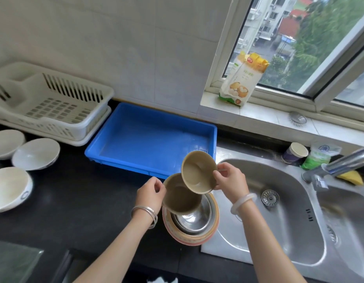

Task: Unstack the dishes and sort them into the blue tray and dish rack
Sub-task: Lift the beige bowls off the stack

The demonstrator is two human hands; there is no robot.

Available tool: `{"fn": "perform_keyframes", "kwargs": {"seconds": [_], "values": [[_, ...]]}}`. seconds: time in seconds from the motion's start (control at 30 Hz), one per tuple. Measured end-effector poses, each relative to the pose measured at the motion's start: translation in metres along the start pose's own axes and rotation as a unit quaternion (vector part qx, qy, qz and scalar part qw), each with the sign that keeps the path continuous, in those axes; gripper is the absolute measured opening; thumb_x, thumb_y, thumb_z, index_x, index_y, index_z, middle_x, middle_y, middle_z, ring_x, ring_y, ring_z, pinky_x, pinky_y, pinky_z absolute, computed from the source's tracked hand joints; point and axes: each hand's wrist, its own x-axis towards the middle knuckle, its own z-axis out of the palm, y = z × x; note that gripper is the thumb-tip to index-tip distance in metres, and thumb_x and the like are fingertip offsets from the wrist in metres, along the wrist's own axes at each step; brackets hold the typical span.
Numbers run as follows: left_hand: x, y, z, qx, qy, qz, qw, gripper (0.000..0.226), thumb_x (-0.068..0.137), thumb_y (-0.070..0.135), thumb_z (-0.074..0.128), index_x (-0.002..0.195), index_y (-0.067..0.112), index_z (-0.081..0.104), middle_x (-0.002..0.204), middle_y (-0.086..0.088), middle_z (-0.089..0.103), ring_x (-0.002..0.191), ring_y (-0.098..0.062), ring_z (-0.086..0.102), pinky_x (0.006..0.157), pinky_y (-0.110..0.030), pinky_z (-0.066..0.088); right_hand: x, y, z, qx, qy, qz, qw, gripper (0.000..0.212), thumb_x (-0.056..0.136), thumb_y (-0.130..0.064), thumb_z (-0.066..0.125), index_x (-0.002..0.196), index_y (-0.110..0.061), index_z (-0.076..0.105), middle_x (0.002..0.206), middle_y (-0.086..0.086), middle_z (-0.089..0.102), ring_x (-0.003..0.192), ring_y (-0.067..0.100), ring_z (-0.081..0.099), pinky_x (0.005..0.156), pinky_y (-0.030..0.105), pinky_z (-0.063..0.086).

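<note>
in the middle of the frame the right hand (230, 179) pinches the rim of a small round tan bowl (198, 172), fingers clamped on its right edge, and holds it tilted in the air. just below it, the left hand (151, 194) has its fingers closed on the left rim of a second tan bowl (181, 198). that bowl sits tipped on top of a stack: a shiny metal bowl (192, 218) inside a big pink and yellow bowl (190, 233). the stack stands on the dark counter (79, 201) beside the steel sink (279, 211). the blue plastic tray (150, 139) is just above the bowls. the white plastic dish rack (50, 103) is at the upper left. white bowls (36, 153) sit at the left edge.
</note>
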Motion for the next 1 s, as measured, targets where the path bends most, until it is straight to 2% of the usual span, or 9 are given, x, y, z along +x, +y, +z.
{"fn": "perform_keyframes", "kwargs": {"seconds": [0.1, 0.2, 0.37, 0.43, 0.53, 0.63, 0.77, 0.9, 1.0], "values": [[0.005, -0.01, -0.028, -0.007, 0.032, -0.017, 0.999, 0.014, 0.088, 0.017, 0.054, 0.074, 0.015, 0.054, 0.078, -0.006, 0.064, 0.073, -0.024, 0.065, 0.07, -0.044, 0.059, 0.007, -0.016, 0.023, 0.017, -0.012, 0.002, 1.0, 0.007, 0.085, -0.01, 0.056, 0.085, -0.016, 0.061, 0.07, -0.002, 0.065, 0.046, 0.009, 0.064, 0.045, 0.017, 0.053], [0.009, -0.027, -0.057, -0.02, 0.071, -0.045, 0.996, 0.014, 0.088, 0.015, 0.054, 0.074, 0.014, 0.054, 0.077, -0.006, 0.065, 0.071, -0.023, 0.065, 0.068, -0.044, 0.059, 0.013, -0.029, 0.054, 0.027, -0.036, 0.004, 0.999, 0.005, 0.086, -0.009, 0.057, 0.087, -0.014, 0.06, 0.069, -0.003, 0.063, 0.046, 0.008, 0.061, 0.05, 0.022, 0.056], [0.014, -0.065, -0.105, -0.051, 0.141, -0.107, 0.983, 0.013, 0.087, 0.013, 0.055, 0.074, 0.011, 0.056, 0.075, -0.008, 0.065, 0.065, -0.02, 0.064, 0.065, -0.041, 0.06, 0.02, -0.049, 0.118, 0.069, -0.105, 0.029, 0.992, 0.012, 0.087, -0.007, 0.055, 0.079, -0.015, 0.058, 0.076, 0.006, 0.06, 0.058, 0.014, 0.061, 0.042, 0.015, 0.051], [0.016, -0.082, -0.123, -0.072, 0.173, -0.133, 0.973, 0.014, 0.085, 0.012, 0.056, 0.072, 0.01, 0.056, 0.074, -0.009, 0.064, 0.063, -0.02, 0.062, 0.062, -0.039, 0.06, 0.023, -0.056, 0.147, 0.068, -0.127, 0.04, 0.989, 0.008, 0.086, -0.006, 0.055, 0.082, -0.012, 0.058, 0.077, 0.006, 0.059, 0.059, 0.013, 0.06, 0.041, 0.015, 0.05], [0.02, -0.111, -0.149, -0.109, 0.214, -0.172, 0.955, 0.015, 0.084, 0.009, 0.057, 0.069, 0.011, 0.055, 0.074, -0.01, 0.059, 0.068, -0.026, 0.06, 0.063, -0.041, 0.06, 0.026, -0.068, 0.193, 0.065, -0.155, 0.05, 0.985, 0.004, 0.085, -0.007, 0.055, 0.083, -0.01, 0.058, 0.081, 0.007, 0.058, 0.061, 0.013, 0.06, 0.042, 0.016, 0.051], [0.026, -0.139, -0.174, -0.116, 0.249, -0.207, 0.939, 0.014, 0.083, 0.008, 0.058, 0.07, 0.012, 0.055, 0.08, -0.013, 0.062, 0.079, -0.034, 0.063, 0.07, -0.047, 0.059, 0.028, -0.084, 0.239, 0.054, -0.188, 0.067, 0.978, 0.007, 0.083, -0.008, 0.054, 0.079, -0.013, 0.057, 0.081, 0.004, 0.06, 0.062, 0.013, 0.063, 0.043, 0.016, 0.051], [0.035, -0.17, -0.199, -0.147, 0.282, -0.258, 0.912, 0.018, 0.082, 0.004, 0.059, 0.067, 0.011, 0.053, 0.078, -0.014, 0.061, 0.067, -0.029, 0.061, 0.071, -0.047, 0.058, 0.025, -0.104, 0.301, 0.019, -0.235, 0.093, 0.967, 0.008, 0.084, -0.008, 0.051, 0.082, -0.015, 0.056, 0.078, -0.001, 0.058, 0.049, 0.007, 0.063, 0.054, 0.024, 0.058], [0.041, -0.193, -0.214, -0.187, 0.31, -0.288, 0.886, 0.02, 0.082, 0.001, 0.058, 0.066, 0.01, 0.051, 0.073, -0.011, 0.056, 0.056, -0.017, 0.056, 0.065, -0.036, 0.057, 0.023, -0.115, 0.346, 0.028, -0.254, 0.139, 0.957, 0.011, 0.085, -0.003, 0.047, 0.091, -0.01, 0.053, 0.079, 0.001, 0.053, 0.058, 0.017, 0.063, 0.071, 0.036, 0.06], [0.046, -0.204, -0.219, -0.195, 0.328, -0.295, 0.876, 0.018, 0.082, 0.001, 0.058, 0.066, 0.009, 0.052, 0.07, -0.007, 0.056, 0.056, -0.013, 0.056, 0.063, -0.03, 0.054, 0.024, -0.12, 0.367, -0.006, -0.25, 0.135, 0.959, 0.011, 0.087, -0.004, 0.047, 0.091, -0.012, 0.053, 0.077, -0.001, 0.053, 0.058, 0.016, 0.063, 0.076, 0.038, 0.06]]}}
